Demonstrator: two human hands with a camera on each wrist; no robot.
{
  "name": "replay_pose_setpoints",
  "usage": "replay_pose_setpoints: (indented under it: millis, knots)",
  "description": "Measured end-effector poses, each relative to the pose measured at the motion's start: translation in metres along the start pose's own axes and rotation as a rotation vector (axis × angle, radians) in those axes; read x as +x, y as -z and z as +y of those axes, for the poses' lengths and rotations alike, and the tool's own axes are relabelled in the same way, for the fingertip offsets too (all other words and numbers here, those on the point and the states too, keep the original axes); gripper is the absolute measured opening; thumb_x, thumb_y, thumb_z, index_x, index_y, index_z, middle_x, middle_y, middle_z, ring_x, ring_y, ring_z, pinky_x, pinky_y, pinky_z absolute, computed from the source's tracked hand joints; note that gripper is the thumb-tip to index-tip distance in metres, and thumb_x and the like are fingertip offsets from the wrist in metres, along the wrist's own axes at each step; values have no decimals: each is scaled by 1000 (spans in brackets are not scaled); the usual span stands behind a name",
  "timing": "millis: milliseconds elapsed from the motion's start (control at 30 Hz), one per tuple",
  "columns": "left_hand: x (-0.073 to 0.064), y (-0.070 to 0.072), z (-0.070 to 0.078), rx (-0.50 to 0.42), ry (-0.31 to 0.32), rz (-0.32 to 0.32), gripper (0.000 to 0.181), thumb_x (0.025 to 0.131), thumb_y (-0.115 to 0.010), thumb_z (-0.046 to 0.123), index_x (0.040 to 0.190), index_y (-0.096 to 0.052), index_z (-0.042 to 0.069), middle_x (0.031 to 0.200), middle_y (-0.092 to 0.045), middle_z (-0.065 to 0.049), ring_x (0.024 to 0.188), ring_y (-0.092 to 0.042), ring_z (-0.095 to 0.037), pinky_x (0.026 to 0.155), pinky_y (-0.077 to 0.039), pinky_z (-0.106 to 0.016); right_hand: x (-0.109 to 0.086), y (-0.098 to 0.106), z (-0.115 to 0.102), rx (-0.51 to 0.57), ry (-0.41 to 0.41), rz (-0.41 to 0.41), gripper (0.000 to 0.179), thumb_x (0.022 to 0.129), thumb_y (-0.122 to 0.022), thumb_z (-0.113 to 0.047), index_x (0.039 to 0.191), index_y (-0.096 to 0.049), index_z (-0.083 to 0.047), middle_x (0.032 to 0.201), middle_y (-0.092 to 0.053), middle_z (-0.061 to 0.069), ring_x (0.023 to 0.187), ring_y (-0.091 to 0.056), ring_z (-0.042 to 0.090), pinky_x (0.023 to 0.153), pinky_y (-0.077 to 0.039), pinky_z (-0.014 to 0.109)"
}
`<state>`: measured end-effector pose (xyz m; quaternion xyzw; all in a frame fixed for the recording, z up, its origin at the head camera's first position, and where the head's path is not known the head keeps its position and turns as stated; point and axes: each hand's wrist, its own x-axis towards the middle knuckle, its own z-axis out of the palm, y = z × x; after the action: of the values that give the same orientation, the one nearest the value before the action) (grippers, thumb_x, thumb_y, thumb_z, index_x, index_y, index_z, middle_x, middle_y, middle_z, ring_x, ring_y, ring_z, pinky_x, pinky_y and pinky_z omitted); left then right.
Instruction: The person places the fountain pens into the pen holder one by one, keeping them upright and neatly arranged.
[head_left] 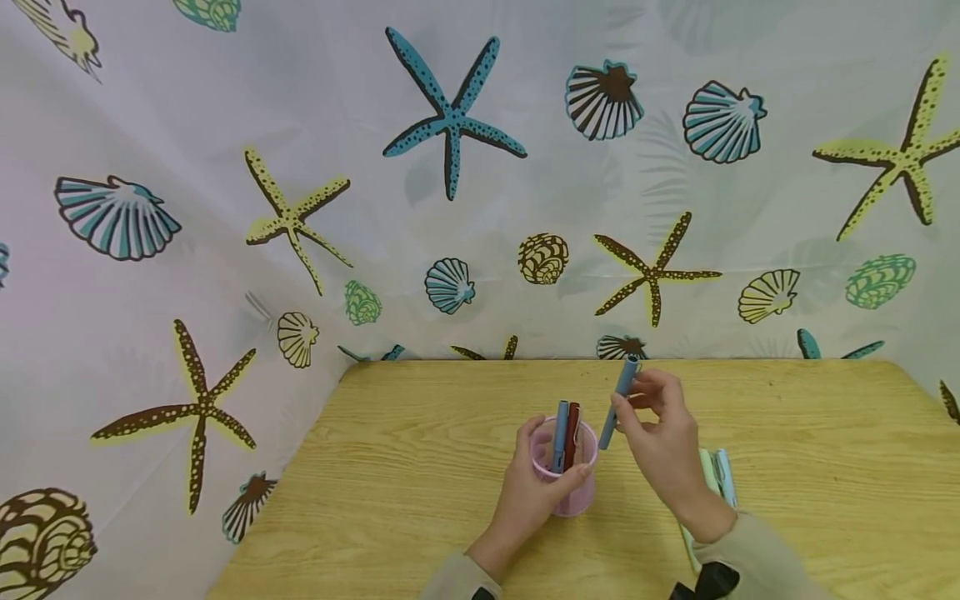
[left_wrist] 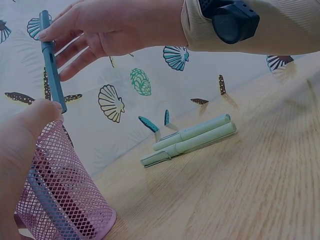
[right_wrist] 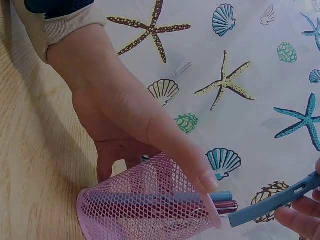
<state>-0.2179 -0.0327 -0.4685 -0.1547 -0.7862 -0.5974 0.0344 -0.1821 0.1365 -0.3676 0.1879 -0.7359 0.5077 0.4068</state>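
A pink mesh pen cup (head_left: 576, 500) stands on the table, with my left hand (head_left: 525, 492) gripping it around the sides near the rim. Inside lean a blue pen (head_left: 559, 437) and a dark red pen (head_left: 572, 442); their lower parts show through the mesh in both wrist views. My right hand (head_left: 663, 437) pinches another blue pen (head_left: 618, 404) between thumb and fingers. This pen is tilted, its lower end just outside the cup's right rim. In the left wrist view, that lower end appears close to my left thumb (left_wrist: 47, 111).
To the right of the cup, partly under my right forearm in the head view, pale pens (head_left: 724, 477) lie side by side on the wooden table (head_left: 420, 467). A curtain (head_left: 510, 183) printed with starfish and shells rises behind the table and along its left side.
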Motion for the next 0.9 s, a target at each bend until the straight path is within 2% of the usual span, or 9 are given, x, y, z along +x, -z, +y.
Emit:
replay_pose_setpoints:
  millis: [167,333,667,900]
  knots:
    - [0,0,0,0,-4,-4,81,76,-75,43,139,-27,29,131,-47,-4,113,-51,-23,87,-46,-40,-2,-8,17,23,20,10,37,79,-64,15,111,-45,11,93,-58,18,72,-61,20,54,-50,18]
    - [0,0,0,-5,-12,-4,81,76,-74,41,140,-26,28,131,-47,-4,113,-51,-23,88,-46,-40,-8,-14,34,25,-4,-41,38,82,-65,8,115,-45,5,96,-59,12,76,-61,18,55,-51,19]
    - [-2,-1,1,-5,-21,2,81,77,-74,40,140,-26,26,131,-47,-4,114,-51,-24,88,-46,-41,-16,-22,39,12,-3,-76,39,82,-66,5,115,-46,1,95,-60,12,75,-63,23,51,-50,21]
    - [-2,0,1,-2,-1,4,81,77,-74,42,140,-26,27,131,-47,-4,113,-51,-23,88,-45,-41,-23,-25,44,-29,-40,-122,38,80,-68,6,112,-48,-1,91,-60,9,75,-62,20,54,-51,23]
